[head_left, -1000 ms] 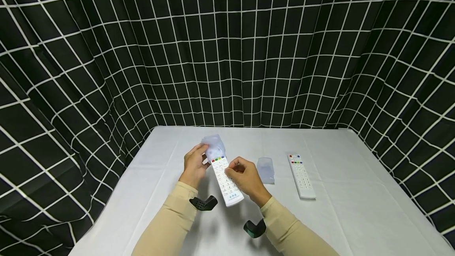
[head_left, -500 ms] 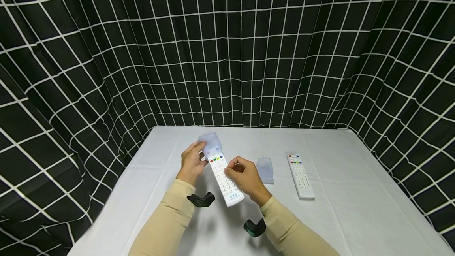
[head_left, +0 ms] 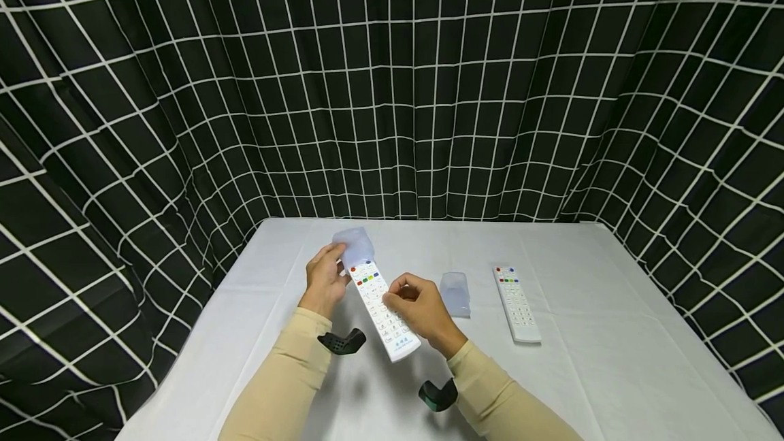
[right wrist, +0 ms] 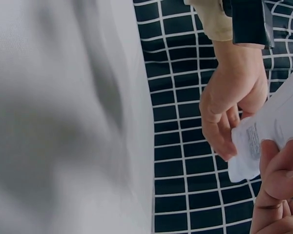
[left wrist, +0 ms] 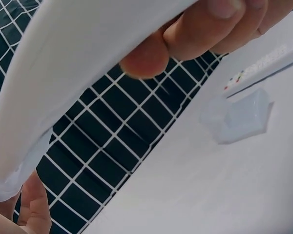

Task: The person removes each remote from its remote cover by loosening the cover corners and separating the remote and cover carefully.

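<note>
A white remote control (head_left: 381,312) with coloured buttons is held slanted above the table. My right hand (head_left: 422,306) pinches its long right edge near the middle, thumb over the keypad. A translucent soft cover (head_left: 355,246) sits at its far end, and my left hand (head_left: 326,278) pinches that cover on its left side. The red and blue buttons at the remote's top show right at the cover's mouth. In the left wrist view the remote's smooth underside (left wrist: 68,58) fills the upper left. Fingers of both hands show around the remote in the right wrist view.
A second translucent cover (head_left: 455,293) lies flat on the white-clothed table (head_left: 588,332), right of my right hand. Beyond it rests another white remote (head_left: 517,306). A black curtain with white grid lines (head_left: 416,121) surrounds the table. Each wrist wears a dark device (head_left: 341,341).
My left hand has moved left and slightly away with the cover, which slides off the remote's far end. More top buttons show now. My right hand stays nearly in place.
</note>
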A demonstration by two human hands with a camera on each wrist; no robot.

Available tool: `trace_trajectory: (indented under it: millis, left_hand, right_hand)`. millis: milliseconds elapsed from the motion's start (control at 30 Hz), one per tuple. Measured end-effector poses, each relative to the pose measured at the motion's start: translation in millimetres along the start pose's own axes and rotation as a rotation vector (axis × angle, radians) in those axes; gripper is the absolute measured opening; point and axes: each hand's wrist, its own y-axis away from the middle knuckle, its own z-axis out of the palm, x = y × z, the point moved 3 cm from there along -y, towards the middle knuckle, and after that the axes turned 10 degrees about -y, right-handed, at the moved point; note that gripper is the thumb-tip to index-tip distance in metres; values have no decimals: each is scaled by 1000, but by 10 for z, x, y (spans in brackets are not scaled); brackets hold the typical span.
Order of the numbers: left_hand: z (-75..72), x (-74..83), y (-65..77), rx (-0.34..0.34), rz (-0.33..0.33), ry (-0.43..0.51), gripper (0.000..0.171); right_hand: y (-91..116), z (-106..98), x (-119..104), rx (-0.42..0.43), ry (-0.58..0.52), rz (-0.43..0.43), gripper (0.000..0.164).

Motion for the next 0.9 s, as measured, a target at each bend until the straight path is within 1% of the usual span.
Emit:
trace_trajectory:
  millis: [167, 233, 367, 467, 533, 633, 733, 900]
  left_hand:
    - [-53, 42, 24, 2, 32, 5, 10]
    - [-72, 50, 14, 7, 29, 11, 11]
    - [-106, 41, -25, 21, 2, 1, 16]
    - [-124, 26, -17, 16, -26, -18, 17]
    - [-124, 9, -5, 6, -42, -31, 18]
    - [-130, -31, -3, -16, -58, -42, 22]
    - [-171, -78, -18, -40, -61, -61, 25]
    - [-244, -146, -21, -78, -79, -81, 20]
  right_hand:
    - [37, 24, -22, -31, -27, 27, 10]
    - [48, 36, -61, -35, -23, 22, 9]
    - [108, 74, -253, -26, -9, -10, 8]
    - [142, 87, -388, 3, -4, -32, 7]
    - [137, 75, -426, 30, -4, -48, 7]
    - [102, 59, -457, 68, -4, -76, 7]
    - [57, 47, -484, 107, 7, -99, 7]
    - [-7, 31, -535, 172, 38, -162, 6]
